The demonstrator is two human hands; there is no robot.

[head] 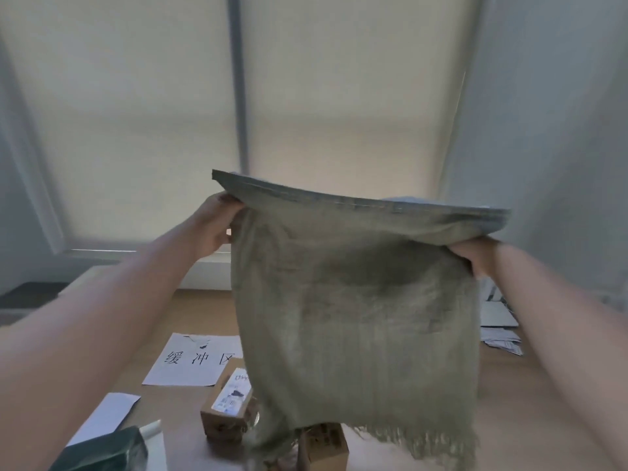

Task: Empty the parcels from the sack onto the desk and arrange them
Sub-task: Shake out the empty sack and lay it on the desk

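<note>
My left hand [217, 223] is clenched on the left corner of the sack [353, 300] and my right hand [475, 256] is clenched on the right corner, so the grey-green woven sack hangs upside down above the desk [530, 396], stitched seam uppermost and frayed open end lowest. Beneath that frayed edge, one cardboard parcel [227, 406] with a white label stands on the desk at the left, and a second parcel [324, 447] shows partly under the fringe. Farther left lie a printed paper sheet [193, 362], a blank white sheet [105, 416] and a dark green bag [105, 453]; loose papers [499, 331] sit at the right.
</note>
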